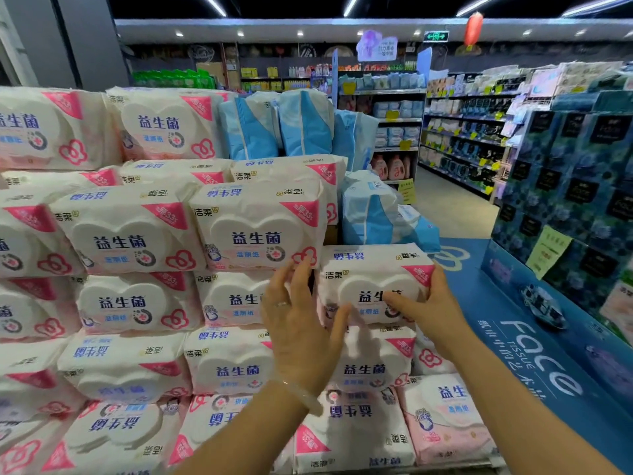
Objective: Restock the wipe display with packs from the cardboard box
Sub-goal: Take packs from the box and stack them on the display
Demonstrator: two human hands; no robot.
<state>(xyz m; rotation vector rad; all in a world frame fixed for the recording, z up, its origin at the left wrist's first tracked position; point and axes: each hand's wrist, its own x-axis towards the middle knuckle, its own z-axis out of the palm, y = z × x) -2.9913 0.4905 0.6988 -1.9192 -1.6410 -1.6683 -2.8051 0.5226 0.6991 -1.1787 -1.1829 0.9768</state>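
Head view, left to right: stacked wipe packs [130, 241] in white and pink wrapping, rows on rows, filling the left and the middle of the wipe display [102, 337]. Behind these, upright blue packs [274, 128] on top of the stack, and two more blue ones lying lower at its right end. In front of the middle rows, left hand [301, 323] raised, fingers straight and spread, gripping nothing, fingertips near the lower corner of a pack in the second row; a ring on one finger, a pale bracelet [301, 394] on the wrist. Just right of that hand, one wipe pack [370, 279] sitting at the top right end of the stack, on another pack of the same kind, front face toward the camera. Right hand [431, 303] holding this pack, thumb laid across its front and fingers curled round its right end. Lower right, more pink packs lying flat and turned about. Further right, a blue display base [513, 323] with the word Face, carrying dark blue tissue boxes [575, 166]. Far behind, store shelves [459, 132] along an aisle.
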